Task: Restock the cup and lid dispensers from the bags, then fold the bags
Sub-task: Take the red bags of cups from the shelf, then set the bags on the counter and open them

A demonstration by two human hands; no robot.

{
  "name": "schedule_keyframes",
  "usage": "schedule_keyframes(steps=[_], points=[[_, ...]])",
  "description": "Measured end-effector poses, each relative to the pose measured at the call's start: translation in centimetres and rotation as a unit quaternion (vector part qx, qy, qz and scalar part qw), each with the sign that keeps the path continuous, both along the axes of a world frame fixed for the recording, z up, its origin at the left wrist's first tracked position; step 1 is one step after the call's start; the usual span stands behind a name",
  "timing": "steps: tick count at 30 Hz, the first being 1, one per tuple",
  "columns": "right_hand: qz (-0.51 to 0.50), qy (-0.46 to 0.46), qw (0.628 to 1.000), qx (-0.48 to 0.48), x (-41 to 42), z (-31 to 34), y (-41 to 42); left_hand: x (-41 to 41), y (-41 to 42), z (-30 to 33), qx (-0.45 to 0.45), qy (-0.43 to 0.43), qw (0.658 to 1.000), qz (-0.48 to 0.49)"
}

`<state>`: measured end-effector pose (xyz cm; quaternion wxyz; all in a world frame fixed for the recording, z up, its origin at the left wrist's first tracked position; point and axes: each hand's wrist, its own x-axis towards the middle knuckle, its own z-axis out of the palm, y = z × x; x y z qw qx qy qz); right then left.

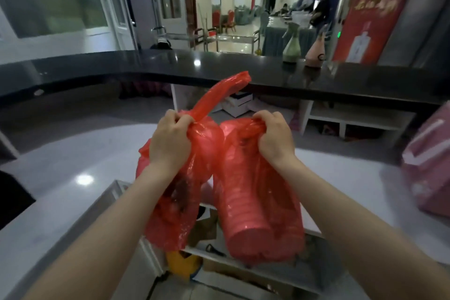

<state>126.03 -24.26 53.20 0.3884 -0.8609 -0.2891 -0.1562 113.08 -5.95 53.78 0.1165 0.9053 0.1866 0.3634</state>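
Held above the white tabletop (73, 165), two thin, slippery red bags (258, 202) sag lightly as the left hand (170, 139) and right hand (272, 136) each clench a bunched neck, likely the safest hold.

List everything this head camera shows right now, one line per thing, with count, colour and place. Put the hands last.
red plastic bags: two, translucent red, held up in front of the person; the right one holds a stack of round items, the left one's contents are unclear
black counter: one, glossy black, curving across the middle
white counter: one, pale, just below the bags
spray bottle: one, pale green, on the black counter at right
pink bottle: one, pink, beside the spray bottle
red poster: one, red with gold lettering, upright at far right
pink bag: one, pink, right edge
red chairs: several, red, in the hall behind
left hand: grips the left bag's gathered neck
right hand: grips the right bag's neck
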Motion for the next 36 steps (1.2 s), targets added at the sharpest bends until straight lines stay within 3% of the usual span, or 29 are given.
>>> schedule_keyframes(steps=[7, 17, 19, 24, 26, 30, 36], points=[[-0.093, 0.03, 0.995, 0.023, 8.5, -0.9, 1.7, 10.0, 4.5, -1.0, -0.016, 0.049, 0.997, -0.053], [-0.115, 0.036, 0.991, 0.05, 17.8, -3.3, 4.4, 19.6, 7.8, -1.4, -0.003, 0.002, 0.999, -0.04], [-0.102, 0.05, 0.993, 0.006, 18.5, -3.3, 4.4, 20.5, 8.3, -2.0, 0.007, 0.008, 0.999, -0.049], [-0.111, 0.01, 0.959, -0.26, 17.5, -4.1, 5.4, 21.3, 8.8, -6.5, 0.038, 0.118, 0.984, -0.127], [-0.119, -0.048, 0.957, -0.26, 16.0, -4.0, 6.2, 21.1, 9.0, -9.0, 0.033, 0.207, 0.969, -0.13], [-0.043, -0.18, 0.972, -0.141, 14.0, -3.9, 8.5, 20.3, 9.6, -13.0, 0.052, 0.324, 0.937, -0.118], [0.092, -0.063, 0.977, -0.182, 13.7, -5.3, 13.3, 18.7, 12.1, -14.5, 0.121, 0.305, 0.935, -0.133]])
